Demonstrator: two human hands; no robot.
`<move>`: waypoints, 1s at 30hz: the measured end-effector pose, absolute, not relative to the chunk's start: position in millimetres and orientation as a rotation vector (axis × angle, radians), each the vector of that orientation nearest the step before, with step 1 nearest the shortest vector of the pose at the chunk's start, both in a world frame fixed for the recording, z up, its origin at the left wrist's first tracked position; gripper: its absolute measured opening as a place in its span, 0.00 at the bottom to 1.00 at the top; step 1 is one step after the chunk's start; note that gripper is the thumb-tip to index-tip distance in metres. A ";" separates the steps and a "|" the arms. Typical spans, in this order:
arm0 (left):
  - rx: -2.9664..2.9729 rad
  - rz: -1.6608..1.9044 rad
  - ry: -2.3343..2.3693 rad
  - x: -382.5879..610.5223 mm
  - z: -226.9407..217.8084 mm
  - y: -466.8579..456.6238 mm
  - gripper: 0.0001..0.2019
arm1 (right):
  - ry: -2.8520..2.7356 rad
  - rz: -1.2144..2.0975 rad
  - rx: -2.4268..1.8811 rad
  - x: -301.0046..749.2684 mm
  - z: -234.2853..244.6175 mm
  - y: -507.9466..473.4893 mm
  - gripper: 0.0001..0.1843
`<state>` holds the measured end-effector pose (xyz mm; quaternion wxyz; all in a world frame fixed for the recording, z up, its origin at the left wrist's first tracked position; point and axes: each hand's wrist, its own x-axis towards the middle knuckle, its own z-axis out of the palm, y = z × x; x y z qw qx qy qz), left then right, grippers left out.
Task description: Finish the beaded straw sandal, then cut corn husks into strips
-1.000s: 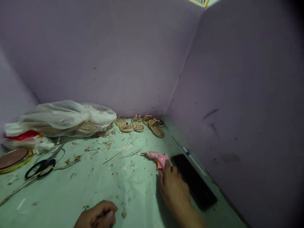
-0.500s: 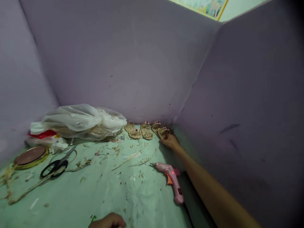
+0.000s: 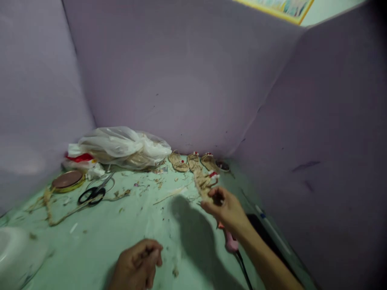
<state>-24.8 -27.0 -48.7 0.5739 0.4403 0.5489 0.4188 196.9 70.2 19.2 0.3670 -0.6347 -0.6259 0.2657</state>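
My right hand (image 3: 228, 211) pinches a small woven-fibre sandal (image 3: 201, 181) by its near end and holds it above the table. Red and white beads decorate its strap, and the lifted sandal is slightly blurred. Behind it, more small sandals (image 3: 178, 162) stand along the back wall. The pink glue gun (image 3: 231, 241) lies under my right hand and wrist, mostly hidden. Low in the middle of the view, my left hand (image 3: 137, 262) hovers with its fingers curled in and nothing visible in them.
Black-handled scissors (image 3: 92, 195), a fibre braid (image 3: 50, 209) and a round tin (image 3: 68, 181) lie at left. A plastic bag (image 3: 123, 149) rests against the back wall. A white rounded object (image 3: 18, 257) sits at lower left. Fibre scraps litter the green tabletop (image 3: 130, 225).
My right hand has lifted the sandal from the group at the back and brought it nearer. My left hand has risen further into view. The whole view has shifted slightly.
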 end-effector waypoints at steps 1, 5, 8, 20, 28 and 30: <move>1.031 1.034 1.281 -26.9 -44.7 -27.2 0.19 | -1.569 0.881 -1.570 181.3 15.6 45.5 0.13; 0.944 1.105 1.193 -33.8 -35.4 -28.1 0.14 | -1.359 1.318 -1.455 137.8 -5.5 -17.9 0.14; 0.912 1.048 1.106 -31.3 -34.4 -30.6 0.13 | -1.305 1.464 -1.410 128.7 -20.8 -28.1 0.16; 0.755 1.173 1.041 -25.9 -34.8 -31.5 0.11 | -0.767 1.675 -1.175 135.7 -26.6 -28.1 0.24; 0.746 1.237 1.063 -21.6 -31.7 -39.0 0.14 | -0.683 2.001 -0.909 124.5 -22.9 -39.4 0.22; 0.840 1.215 1.098 -19.9 -31.1 -41.3 0.15 | -0.728 2.000 -0.887 122.4 -25.1 -41.9 0.21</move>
